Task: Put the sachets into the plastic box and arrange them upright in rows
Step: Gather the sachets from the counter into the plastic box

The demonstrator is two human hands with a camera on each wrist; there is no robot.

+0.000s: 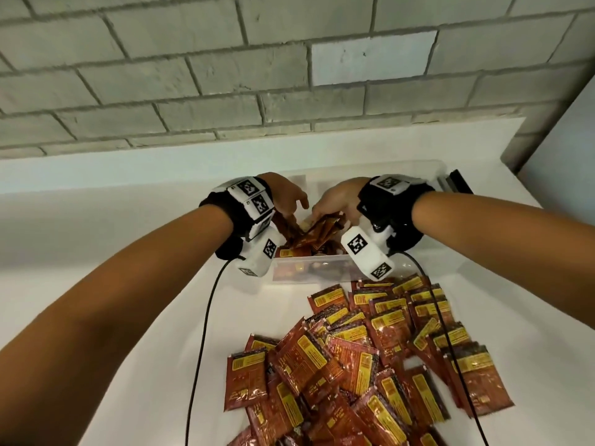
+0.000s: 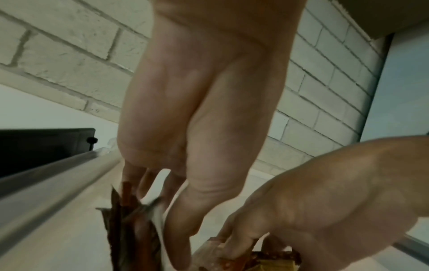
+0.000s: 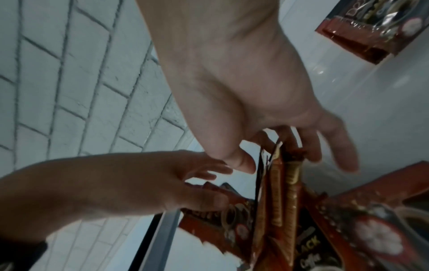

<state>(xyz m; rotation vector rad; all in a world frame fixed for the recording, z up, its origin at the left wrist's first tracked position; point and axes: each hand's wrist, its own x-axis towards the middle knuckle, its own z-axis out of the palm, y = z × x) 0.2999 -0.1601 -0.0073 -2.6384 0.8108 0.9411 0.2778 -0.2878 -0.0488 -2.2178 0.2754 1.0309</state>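
A clear plastic box (image 1: 309, 260) stands on the white table, with both my hands inside it. Red-brown sachets (image 1: 301, 244) lie and lean in the box. My right hand (image 1: 325, 214) pinches a small bundle of sachets (image 3: 276, 183) edge-up between thumb and fingers (image 3: 311, 146). My left hand (image 1: 294, 210) reaches down at the box's left side. Its straight fingers and thumb (image 2: 181, 229) rest against a few upright sachets (image 2: 130, 229). In the right wrist view the left hand (image 3: 139, 183) sits close beside the held bundle.
A big loose pile of sachets (image 1: 370, 349) covers the table in front of the box. A black object (image 1: 460, 181) lies behind the box at the right. Two black cables (image 1: 206, 317) trail from my wrists. A block wall (image 1: 257, 75) backs the table.
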